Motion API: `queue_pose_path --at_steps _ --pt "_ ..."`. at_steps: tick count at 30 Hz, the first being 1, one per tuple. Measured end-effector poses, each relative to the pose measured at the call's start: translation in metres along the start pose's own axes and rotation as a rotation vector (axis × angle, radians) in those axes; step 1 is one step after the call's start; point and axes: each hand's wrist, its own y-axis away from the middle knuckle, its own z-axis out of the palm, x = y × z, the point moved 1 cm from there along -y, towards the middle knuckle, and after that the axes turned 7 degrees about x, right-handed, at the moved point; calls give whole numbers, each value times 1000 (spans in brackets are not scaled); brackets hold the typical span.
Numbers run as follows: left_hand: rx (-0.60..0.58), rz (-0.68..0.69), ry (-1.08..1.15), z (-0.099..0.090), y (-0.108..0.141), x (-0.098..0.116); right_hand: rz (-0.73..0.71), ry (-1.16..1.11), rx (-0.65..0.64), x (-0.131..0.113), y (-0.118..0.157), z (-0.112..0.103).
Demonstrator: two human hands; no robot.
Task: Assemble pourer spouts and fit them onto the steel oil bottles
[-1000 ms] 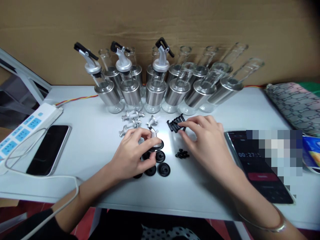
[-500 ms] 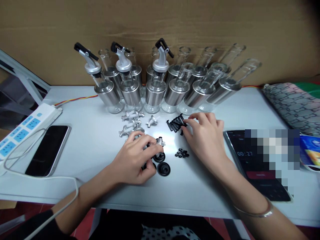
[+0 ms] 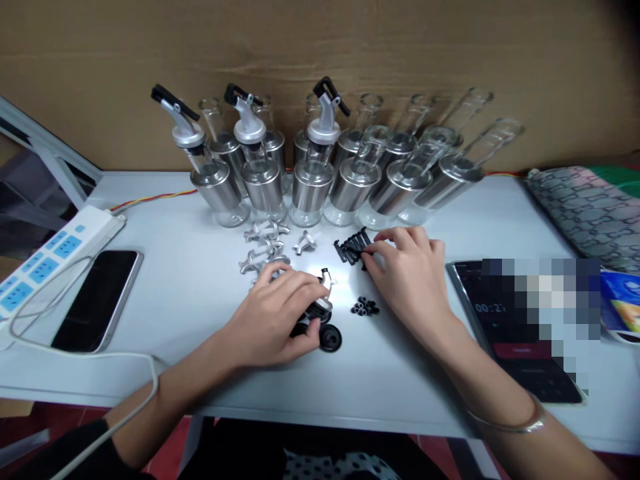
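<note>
My left hand (image 3: 277,313) is closed around a silver pourer spout (image 3: 327,283) with a black tip, tilted beside the fingers. Below it lie round black stoppers (image 3: 331,339), partly covered by that hand. My right hand (image 3: 407,270) has its thumb and forefinger pinched at the edge of a pile of black levers (image 3: 351,247); it seems to grip one. Small black tips (image 3: 365,307) lie in a cluster between the hands. Several loose silver spouts (image 3: 265,248) rest behind my left hand, and a single spout (image 3: 305,242) lies to their right.
Glass bottles with steel sleeves (image 3: 359,183) stand in rows at the back; three carry pourers (image 3: 324,127). A power strip (image 3: 45,260) and a phone (image 3: 97,300) are at left, with a white cable crossing my left forearm. Another phone (image 3: 520,347) lies at right.
My left hand has turned the silver spout more upright and its thumb has moved outward. My right hand stays at the lever pile, shifted only slightly.
</note>
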Motion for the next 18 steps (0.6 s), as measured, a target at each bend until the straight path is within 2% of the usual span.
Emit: queue_pose_path --at_steps 4,7,13,18 --pt "0 19 -37 0 -1 -1 47 -86 72 -2 -2 -7" --pt "-12 18 -60 1 -1 -2 121 -304 99 -8 -3 -17" --pt "-50 59 -94 3 1 -5 222 -901 43 -23 2 -30" --pt "-24 61 -106 3 1 -7 275 -1100 -75 -29 4 -29"
